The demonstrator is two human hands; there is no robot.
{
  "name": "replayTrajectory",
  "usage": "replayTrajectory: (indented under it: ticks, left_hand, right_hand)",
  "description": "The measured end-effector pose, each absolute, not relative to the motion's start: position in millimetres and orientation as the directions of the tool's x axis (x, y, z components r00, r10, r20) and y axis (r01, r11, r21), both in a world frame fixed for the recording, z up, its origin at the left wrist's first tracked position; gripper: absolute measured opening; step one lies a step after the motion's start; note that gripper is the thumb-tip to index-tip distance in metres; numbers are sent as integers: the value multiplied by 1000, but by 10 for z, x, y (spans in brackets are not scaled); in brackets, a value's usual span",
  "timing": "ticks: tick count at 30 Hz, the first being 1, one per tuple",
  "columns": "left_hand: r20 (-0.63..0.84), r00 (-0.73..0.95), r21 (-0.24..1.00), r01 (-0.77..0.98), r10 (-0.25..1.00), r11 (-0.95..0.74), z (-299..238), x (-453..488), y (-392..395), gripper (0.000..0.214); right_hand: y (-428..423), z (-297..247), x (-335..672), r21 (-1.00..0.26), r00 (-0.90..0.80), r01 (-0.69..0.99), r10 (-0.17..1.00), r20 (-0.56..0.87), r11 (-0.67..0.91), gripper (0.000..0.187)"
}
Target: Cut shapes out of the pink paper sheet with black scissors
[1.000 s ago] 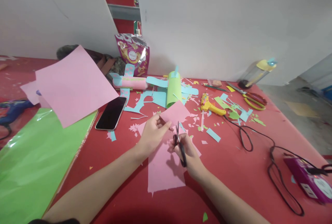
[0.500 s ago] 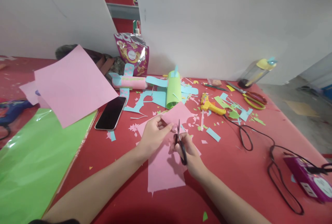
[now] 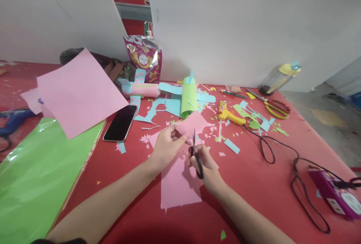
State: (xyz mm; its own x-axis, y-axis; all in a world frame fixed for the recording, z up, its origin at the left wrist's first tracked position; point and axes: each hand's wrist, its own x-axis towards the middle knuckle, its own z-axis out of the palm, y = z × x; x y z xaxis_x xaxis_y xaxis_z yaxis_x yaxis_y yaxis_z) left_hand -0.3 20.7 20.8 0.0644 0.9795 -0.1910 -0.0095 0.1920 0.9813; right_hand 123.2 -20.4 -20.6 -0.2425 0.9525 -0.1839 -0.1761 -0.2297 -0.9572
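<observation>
In the middle of the head view, my left hand (image 3: 168, 144) pinches a piece of pink paper (image 3: 194, 123) between thumb and fingers. My right hand (image 3: 208, 165) is closed round the handles of black-handled scissors (image 3: 199, 163). Their blades point up and away from me, at the near edge of the held paper. Below both hands a larger pink sheet (image 3: 180, 191) with ragged edges lies on the red table. Just beyond the held paper stands a green paper tube (image 3: 188, 99) with light blue strips attached.
A phone (image 3: 120, 123), a pink paper tube (image 3: 145, 90) and large pink sheets (image 3: 81, 93) lie to the left. A yellow glue gun (image 3: 229, 116), its black cord, larger scissors (image 3: 270, 106) and a purple power socket box (image 3: 335, 195) are on the right. Paper scraps surround the hands.
Both hands keep almost the same place. The scissors have shifted very slightly against the held pink paper; everything else stays put.
</observation>
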Motion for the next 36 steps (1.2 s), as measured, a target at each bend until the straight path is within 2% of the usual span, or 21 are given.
replayTrajectory:
  ticks: [9,15,19,22,27,31,36]
  left_hand:
    - [-190,61,981,-36,980,192,165,-2,205,3]
    - [-171,34,984,-42,985,173,120,-45,234,11]
    - [-173,7,982,-74,985,173,97,-63,258,12]
    - [-174,9,983,-63,985,174,109,-62,258,12]
    - [-159,68,987,5,985,159,110,-42,243,9]
    - [-118,166,989,106,979,101,40,4,203,9]
    - [-125,224,980,182,966,85,34,70,124,7]
  right_hand:
    - [-195,-165,1230,-962,-228,-134,952,-205,-239,33]
    - [-202,-165,1243,-963,-260,-116,944,-206,-242,31]
    - [-207,-199,1246,-954,-260,-176,946,-193,-243,28]
    - [-196,-233,1241,-941,-169,-263,970,-172,-213,26]
    - [-153,-261,1252,-932,116,-361,989,-93,-45,28]
    - [-133,-258,1270,-940,218,-341,975,-48,30,33]
    - [-133,-245,1280,-967,255,-254,965,-58,9,34]
